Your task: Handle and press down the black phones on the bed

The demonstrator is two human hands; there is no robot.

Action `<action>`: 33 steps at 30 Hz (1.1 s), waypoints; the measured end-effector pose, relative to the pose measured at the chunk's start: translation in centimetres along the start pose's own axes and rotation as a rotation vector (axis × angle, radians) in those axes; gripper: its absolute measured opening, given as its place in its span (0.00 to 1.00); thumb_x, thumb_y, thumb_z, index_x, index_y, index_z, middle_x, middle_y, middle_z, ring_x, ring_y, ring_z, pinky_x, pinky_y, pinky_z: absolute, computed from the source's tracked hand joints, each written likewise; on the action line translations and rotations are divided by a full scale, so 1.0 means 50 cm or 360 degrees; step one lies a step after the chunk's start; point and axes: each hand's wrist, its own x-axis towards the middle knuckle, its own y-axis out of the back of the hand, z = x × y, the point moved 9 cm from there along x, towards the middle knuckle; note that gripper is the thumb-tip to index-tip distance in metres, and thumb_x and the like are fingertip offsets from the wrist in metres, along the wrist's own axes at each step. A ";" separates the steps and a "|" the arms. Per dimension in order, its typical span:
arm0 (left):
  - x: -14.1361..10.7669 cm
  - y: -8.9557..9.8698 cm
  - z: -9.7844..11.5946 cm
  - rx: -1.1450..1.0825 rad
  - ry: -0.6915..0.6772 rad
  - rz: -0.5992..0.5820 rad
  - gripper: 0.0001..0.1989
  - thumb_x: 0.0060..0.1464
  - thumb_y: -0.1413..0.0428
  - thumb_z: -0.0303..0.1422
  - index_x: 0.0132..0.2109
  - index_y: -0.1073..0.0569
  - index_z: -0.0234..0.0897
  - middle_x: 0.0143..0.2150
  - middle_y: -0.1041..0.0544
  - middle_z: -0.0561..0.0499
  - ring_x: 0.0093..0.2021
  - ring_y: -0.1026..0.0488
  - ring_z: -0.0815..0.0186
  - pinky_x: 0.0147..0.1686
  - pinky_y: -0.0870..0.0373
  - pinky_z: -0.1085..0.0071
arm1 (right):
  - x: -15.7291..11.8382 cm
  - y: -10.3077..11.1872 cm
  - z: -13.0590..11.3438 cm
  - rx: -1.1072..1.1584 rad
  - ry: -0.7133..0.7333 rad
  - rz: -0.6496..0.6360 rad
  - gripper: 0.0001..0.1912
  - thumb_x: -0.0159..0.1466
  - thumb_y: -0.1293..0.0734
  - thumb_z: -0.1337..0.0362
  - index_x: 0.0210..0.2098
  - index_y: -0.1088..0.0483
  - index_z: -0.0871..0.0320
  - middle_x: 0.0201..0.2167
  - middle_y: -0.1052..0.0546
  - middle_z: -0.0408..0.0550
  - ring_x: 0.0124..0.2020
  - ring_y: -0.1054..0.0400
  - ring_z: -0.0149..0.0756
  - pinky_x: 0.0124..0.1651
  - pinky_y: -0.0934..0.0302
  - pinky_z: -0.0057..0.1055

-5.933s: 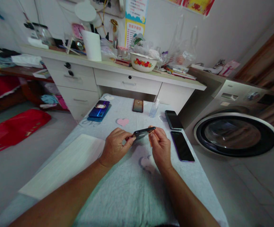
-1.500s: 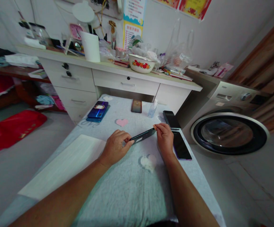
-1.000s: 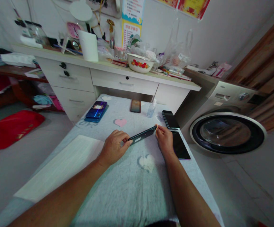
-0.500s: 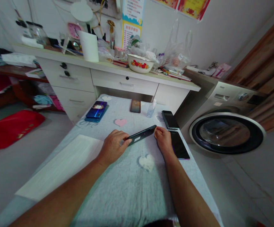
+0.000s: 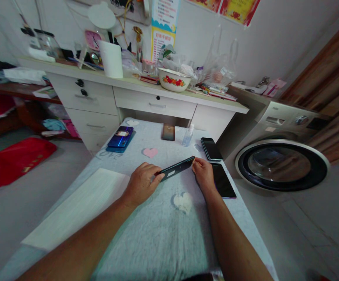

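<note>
My left hand (image 5: 144,181) grips one end of a dark smartphone (image 5: 179,166), thumb below and fingers on top. The phone is tilted on its edge above the cloth, and a small pale label shows on its face. At the phone's far right end, my right hand (image 5: 203,171) is closed in a pinch. A small tan bit shows at its fingertips, too small to name. Just beyond that hand lie a black-screened phone (image 5: 223,181) with a purple edge and another dark phone (image 5: 211,148).
On the patterned tablecloth (image 5: 157,230) are blue phones (image 5: 121,137), a clear spray bottle (image 5: 188,136), a small brown blurred item (image 5: 168,132) and a white sheet (image 5: 78,207) at left. Behind stands a white desk (image 5: 90,113); a washing machine (image 5: 280,164) is at right.
Both hands and the phone keep nearly the same pose. The whole view has shifted very slightly; nothing was taken up or let go.
</note>
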 end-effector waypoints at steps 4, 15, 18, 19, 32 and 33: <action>0.000 -0.001 -0.001 0.0001 0.0007 0.0000 0.08 0.60 0.48 0.35 0.38 0.26 0.37 0.32 0.24 0.49 0.36 0.32 0.62 0.38 0.35 0.65 | 0.000 0.002 -0.007 -0.0127 0.0017 -0.0050 0.22 0.59 0.42 0.59 0.42 0.23 0.65 0.28 0.22 0.50 0.28 0.31 0.37 0.30 0.42 0.27; 0.002 0.004 0.001 0.0017 0.0027 0.0009 0.08 0.59 0.48 0.34 0.36 0.26 0.38 0.32 0.24 0.50 0.36 0.31 0.62 0.37 0.35 0.66 | -0.011 0.002 -0.049 -0.0660 0.0097 -0.0134 0.15 0.59 0.42 0.68 0.29 0.22 0.61 0.28 0.23 0.53 0.29 0.33 0.37 0.33 0.48 0.29; 0.001 0.004 -0.001 0.0034 0.0029 0.0021 0.08 0.59 0.48 0.34 0.36 0.26 0.37 0.32 0.24 0.50 0.36 0.31 0.62 0.37 0.35 0.66 | -0.013 0.003 -0.051 -0.0743 0.0096 -0.0143 0.16 0.59 0.42 0.69 0.28 0.23 0.59 0.28 0.23 0.52 0.29 0.33 0.36 0.32 0.49 0.29; 0.001 0.004 -0.001 0.0039 0.0026 0.0024 0.08 0.59 0.48 0.34 0.36 0.26 0.38 0.32 0.24 0.50 0.36 0.31 0.62 0.37 0.35 0.66 | -0.013 0.003 -0.051 -0.0761 0.0093 -0.0144 0.15 0.59 0.42 0.70 0.28 0.23 0.59 0.28 0.23 0.52 0.29 0.33 0.36 0.32 0.49 0.29; -0.002 0.003 -0.005 0.0082 0.0042 0.0041 0.03 0.54 0.45 0.31 0.36 0.26 0.39 0.31 0.24 0.52 0.35 0.30 0.62 0.37 0.34 0.66 | -0.020 0.035 -0.043 -0.0539 -0.0102 -0.0105 0.13 0.56 0.38 0.61 0.25 0.23 0.58 0.23 0.24 0.50 0.27 0.32 0.37 0.28 0.48 0.28; -0.002 0.002 -0.005 0.0087 0.0049 0.0032 0.03 0.53 0.44 0.30 0.36 0.26 0.39 0.31 0.24 0.52 0.35 0.30 0.62 0.37 0.34 0.66 | -0.021 0.032 -0.043 -0.0483 -0.0110 -0.0128 0.13 0.56 0.39 0.61 0.24 0.24 0.59 0.21 0.25 0.48 0.26 0.33 0.36 0.27 0.49 0.27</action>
